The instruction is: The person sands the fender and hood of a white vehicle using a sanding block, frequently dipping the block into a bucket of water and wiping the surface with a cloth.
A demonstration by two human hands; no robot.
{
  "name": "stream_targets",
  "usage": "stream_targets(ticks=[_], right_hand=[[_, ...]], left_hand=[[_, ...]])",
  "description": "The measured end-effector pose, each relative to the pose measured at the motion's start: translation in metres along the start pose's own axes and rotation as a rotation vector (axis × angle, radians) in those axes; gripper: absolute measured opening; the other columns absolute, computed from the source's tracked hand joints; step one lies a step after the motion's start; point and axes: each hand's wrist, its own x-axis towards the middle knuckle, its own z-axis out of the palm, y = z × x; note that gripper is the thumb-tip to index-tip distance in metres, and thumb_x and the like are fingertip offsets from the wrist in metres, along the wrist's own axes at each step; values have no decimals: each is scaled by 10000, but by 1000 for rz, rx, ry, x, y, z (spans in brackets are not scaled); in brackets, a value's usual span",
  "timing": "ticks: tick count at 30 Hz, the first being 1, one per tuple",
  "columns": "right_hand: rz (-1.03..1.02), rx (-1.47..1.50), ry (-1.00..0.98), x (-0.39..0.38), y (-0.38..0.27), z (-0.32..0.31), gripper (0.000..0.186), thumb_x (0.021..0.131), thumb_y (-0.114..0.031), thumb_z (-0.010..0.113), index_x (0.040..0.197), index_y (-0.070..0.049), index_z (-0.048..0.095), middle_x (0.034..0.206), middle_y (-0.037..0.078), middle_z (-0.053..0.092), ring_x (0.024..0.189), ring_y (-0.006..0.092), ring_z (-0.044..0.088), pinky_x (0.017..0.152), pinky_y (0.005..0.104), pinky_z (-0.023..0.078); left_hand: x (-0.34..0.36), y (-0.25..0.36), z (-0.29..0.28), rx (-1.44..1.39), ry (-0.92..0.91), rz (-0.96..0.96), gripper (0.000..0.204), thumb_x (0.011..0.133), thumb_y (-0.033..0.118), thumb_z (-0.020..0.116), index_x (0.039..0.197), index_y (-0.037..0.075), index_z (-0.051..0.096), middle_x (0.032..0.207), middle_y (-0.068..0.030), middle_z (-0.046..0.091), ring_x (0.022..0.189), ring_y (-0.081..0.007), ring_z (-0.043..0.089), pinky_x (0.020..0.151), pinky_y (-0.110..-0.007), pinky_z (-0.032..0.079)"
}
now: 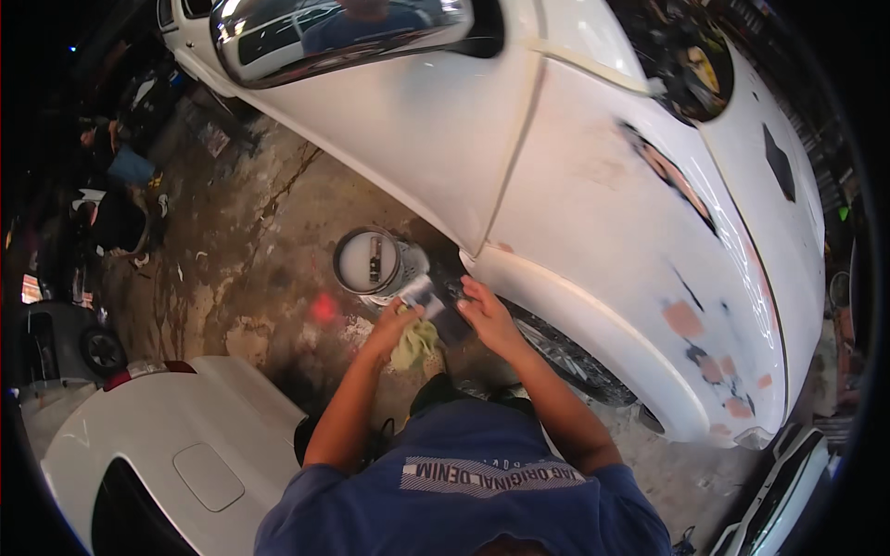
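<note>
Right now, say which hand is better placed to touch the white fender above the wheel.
Probably the right hand: it is nearer the white fender; the left hand is farther, beside the green cloth.

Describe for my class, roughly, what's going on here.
Beside a patchy white car, the person's left hand is at a pale green cloth and a dark, flat piece; its exact grip is unclear. The right hand, open, is just to the right of the dark piece. A bucket of cloudy liquid stands on the floor beyond the hands.
</note>
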Motion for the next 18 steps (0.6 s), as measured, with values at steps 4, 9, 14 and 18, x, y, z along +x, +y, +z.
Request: stream_targets(ticks=[4, 9, 14, 18], right_hand=[[129, -128, -5, -24, 32, 2, 536, 1046, -179, 697, 1524, -14, 519, 1494, 162, 586, 1333, 258, 600, 1098, 384, 505], [336, -302, 90, -82, 75, -19, 494, 1018, -199, 726, 1463, -34, 590, 1386, 167, 655, 1231, 249, 667, 1029, 377, 543], [471, -385, 261, -112, 67, -1, 508, 1004, -228, 741, 1456, -46, 597, 1403, 183, 652, 1221, 283, 684, 1010, 414, 564], [457, -439, 366, -112, 57, 17, 517, 990, -228, 751, 1448, -41, 599, 1423, 200, 640, 1251, 313, 677, 1036, 421, 554]], left_hand=[[103, -16, -147, 121, 379, 160, 458, 946, 201, 802, 1342, 53, 624, 1053, -63, 719, 872, -183, 718, 741, -362, 590], [208, -49, -290, 252, 613, -46, 467, 863, 309, 854, 1169, -21, 728, 969, -134, 765, 833, -282, 723, 754, -444, 559], [252, -58, -310, 982, 549, -199, 399, 907, 288, 755, 1185, 2, 749, 1119, -202, 758, 1045, -356, 721, 907, -475, 570], [261, -50, -272, 1461, 418, -225, 365, 951, 273, 673, 1215, 36, 759, 1265, -236, 745, 1219, -399, 716, 1016, -491, 582]])
